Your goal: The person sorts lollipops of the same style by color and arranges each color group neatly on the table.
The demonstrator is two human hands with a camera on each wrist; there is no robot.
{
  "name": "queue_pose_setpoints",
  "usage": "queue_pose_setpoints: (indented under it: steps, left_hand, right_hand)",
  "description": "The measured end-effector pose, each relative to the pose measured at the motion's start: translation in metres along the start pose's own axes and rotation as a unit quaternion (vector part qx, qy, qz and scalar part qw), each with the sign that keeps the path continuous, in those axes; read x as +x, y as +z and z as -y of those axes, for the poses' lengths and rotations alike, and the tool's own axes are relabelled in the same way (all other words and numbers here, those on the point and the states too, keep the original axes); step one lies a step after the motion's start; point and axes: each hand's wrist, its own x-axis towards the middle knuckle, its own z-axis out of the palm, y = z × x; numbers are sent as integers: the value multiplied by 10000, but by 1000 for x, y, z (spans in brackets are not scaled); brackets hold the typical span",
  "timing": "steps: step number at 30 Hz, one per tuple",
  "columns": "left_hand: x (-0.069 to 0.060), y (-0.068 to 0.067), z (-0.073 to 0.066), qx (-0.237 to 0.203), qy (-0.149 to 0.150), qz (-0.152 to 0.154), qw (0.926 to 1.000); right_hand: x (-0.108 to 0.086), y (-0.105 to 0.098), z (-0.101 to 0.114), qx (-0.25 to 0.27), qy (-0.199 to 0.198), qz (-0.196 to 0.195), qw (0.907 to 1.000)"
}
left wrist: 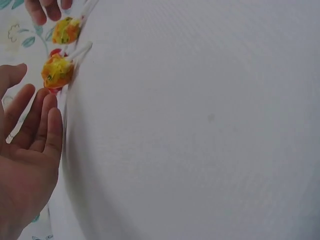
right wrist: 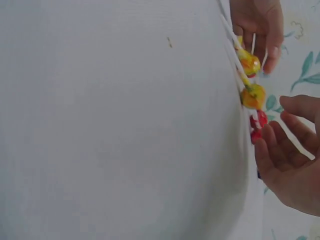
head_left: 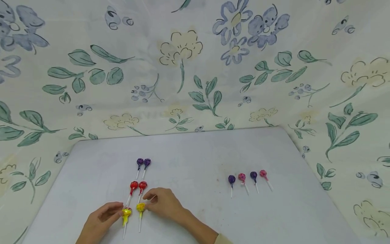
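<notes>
Two yellow lollipops lie side by side on the white table, the left yellow lollipop [head_left: 126, 212] and the right yellow lollipop [head_left: 141, 207]. My left hand [head_left: 100, 222] is beside the left one, fingertips at its head; in the left wrist view its fingers [left wrist: 37, 120] are relaxed, not closed round it. Beside the right one is my right hand [head_left: 164, 204], its fingers [right wrist: 280, 145] loosely bent with nothing between them. Just beyond lie two red lollipops, the left red lollipop [head_left: 134, 185] and the right red lollipop [head_left: 143, 185].
Farther back lie two purple lollipops, the left purple lollipop [head_left: 139, 161] and its neighbour [head_left: 147, 162]. On the right side of the table [head_left: 195, 162] is a row of several purple and pink lollipops [head_left: 242, 177]. A floral cloth [head_left: 146, 67] surrounds the table.
</notes>
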Motion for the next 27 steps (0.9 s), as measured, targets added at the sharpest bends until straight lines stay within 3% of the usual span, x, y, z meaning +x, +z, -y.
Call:
queue_pose_setpoints:
  steps: [5,10,13,16,19,22,27]
  left_hand:
    - [-2,-3,-10,176,317,-191,9992]
    - [-1,-1,-29,-13,1132,-431,9926]
    - [2,6,-43,-506,1820,-401,9812]
    - [9,15,-60,-930,2519,-177,9631]
    - [17,25,-76,-1102,2973,90,9484]
    - [24,36,-90,-1147,3137,298,9421]
    - [33,54,-113,-1279,3102,575,9403]
  right_hand:
    - [-7,-16,-2,159,-89,-17,9998]
    - [-15,-40,-9,170,-193,62,9996]
    - [-20,-59,-15,184,-223,135,9995]
    - [-25,-78,-23,197,-319,38,9993]
    - [-29,-92,-32,173,-432,-187,9987]
    - [-32,-104,-38,163,-479,-425,9978]
    - [-40,-125,-45,148,-490,-836,9952]
